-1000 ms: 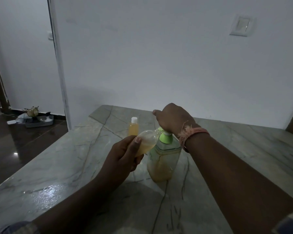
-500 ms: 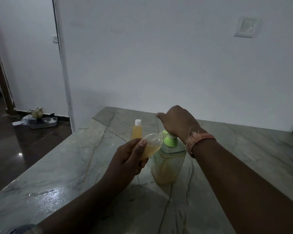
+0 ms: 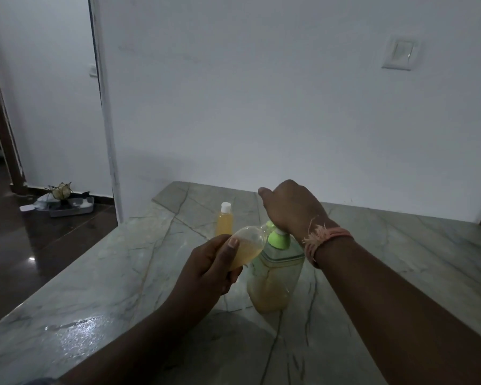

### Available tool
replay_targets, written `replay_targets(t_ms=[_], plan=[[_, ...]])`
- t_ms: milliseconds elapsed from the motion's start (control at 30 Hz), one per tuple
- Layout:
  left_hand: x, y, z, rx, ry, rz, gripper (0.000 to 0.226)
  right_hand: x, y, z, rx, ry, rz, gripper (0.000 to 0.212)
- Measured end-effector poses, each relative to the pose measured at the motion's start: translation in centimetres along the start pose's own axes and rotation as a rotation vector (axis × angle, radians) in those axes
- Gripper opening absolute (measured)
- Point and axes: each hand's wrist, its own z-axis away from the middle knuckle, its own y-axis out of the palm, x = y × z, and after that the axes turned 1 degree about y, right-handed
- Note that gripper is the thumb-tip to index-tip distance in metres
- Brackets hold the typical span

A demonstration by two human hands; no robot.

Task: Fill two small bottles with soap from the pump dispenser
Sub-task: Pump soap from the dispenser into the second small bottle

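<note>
Step in hand: filling of the second small bottle. A capped small bottle [image 3: 225, 220], already holding amber soap, stands upright on the table [image 3: 400, 245] just above centre frame, behind the other items. By that evidence, one bottle is judged complete and the task is past its halfway mark.

The pump dispenser [image 3: 272, 276] stands upright on the table at centre frame, its clear body holding soap in the lower part only. Its green pump head sits beneath the right hand.

The open bottle [image 3: 247, 245] is held tilted, nearly on its side, neck pointing toward the green spout at right. The neck appears to meet the spout, though the exact junction is too dim to confirm. Soap lies pooled along the lower side of the bottle, roughly half its visible volume.

Left hand [image 3: 208, 269]: enters from lower left of the frame, fingers curled round the base of the open bottle, thumb laid along its upper side. Grip is firm and closed on the bottle.

Right hand [image 3: 292, 209]: enters from lower right, wrist bent downward, a frayed thread band [image 3: 326, 237] at the wrist. The hand rests on top of the pump head, fingers bent over it; whether they wrap the head or merely bear down on it cannot be told from this angle.

Next move, as judged: further strokes of the pump with the neck kept at the spout, the bottle brought more upright as the level rises to avoid spillage, then capping.
</note>
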Motion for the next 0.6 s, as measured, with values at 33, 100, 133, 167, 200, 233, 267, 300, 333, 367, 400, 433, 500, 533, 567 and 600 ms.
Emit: replay_targets(t_ms=[33, 100, 133, 167, 200, 233, 267, 300, 333, 367, 400, 433, 500, 533, 567, 600], plan=[[0.0, 0.0, 0.0, 0.000, -0.006, 0.000, 0.034, 0.1, -0.3, 0.2, 0.035, -0.023, 0.031, 0.039], [-0.1, 0.1, 0.0, -0.004, -0.021, -0.002, 0.036, 0.4, -0.7, 0.5, 0.069, -0.047, 0.096, 0.033], [-0.2, 0.1, 0.1, -0.005, -0.026, -0.001, 0.037, 0.6, -1.0, 0.5, 0.076, -0.042, 0.114, 0.033], [-0.3, 0.1, 0.1, -0.004, -0.028, 0.003, 0.036, 0.8, -1.2, 0.4, 0.080, -0.032, 0.124, 0.035], [-0.4, 0.2, 0.2, -0.002, -0.030, 0.009, 0.036, 1.0, -1.2, 0.3, 0.071, -0.017, 0.130, 0.037], [-0.5, 0.1, 0.2, -0.001, -0.029, 0.015, 0.035, 1.1, -1.3, 0.2, 0.055, -0.021, 0.141, 0.039], [-0.5, 0.1, 0.3, 0.000, -0.024, 0.020, 0.033, 1.0, -1.3, 0.1, 0.033, -0.032, 0.145, 0.040], [-0.5, 0.1, 0.2, 0.002, -0.017, 0.021, 0.033, 0.9, -1.1, -0.1, 0.021, -0.049, 0.145, 0.039], [-0.5, 0.0, 0.2, 0.004, -0.009, 0.017, 0.032, 0.7, -1.0, -0.1, 0.034, -0.065, 0.138, 0.038], [-0.4, 0.0, 0.2, 0.006, -0.006, 0.012, 0.032, 0.6, -0.7, -0.1, 0.071, -0.074, 0.135, 0.038], [-0.4, 0.0, 0.2, 0.008, -0.011, 0.011, 0.034, 0.4, -0.5, 0.0, 0.105, -0.065, 0.125, 0.040], [-0.4, 0.0, 0.2, 0.009, -0.020, 0.014, 0.035, 0.3, -0.4, 0.1, 0.123, -0.052, 0.121, 0.041], [-0.5, 0.1, 0.1, 0.006, -0.022, 0.018, 0.037, 0.4, -0.4, 0.2, 0.133, -0.043, 0.129, 0.040], [-0.5, 0.1, 0.1, 0.003, -0.018, 0.016, 0.036, 0.5, -0.6, 0.2, 0.136, -0.041, 0.129, 0.039], [-0.5, 0.1, 0.2, -0.001, -0.016, 0.010, 0.036, 0.5, -0.7, 0.2, 0.133, -0.043, 0.129, 0.037], [-0.5, 0.1, 0.2, -0.003, -0.017, 0.004, 0.036, 0.6, -0.8, 0.1, 0.130, -0.039, 0.130, 0.036]])
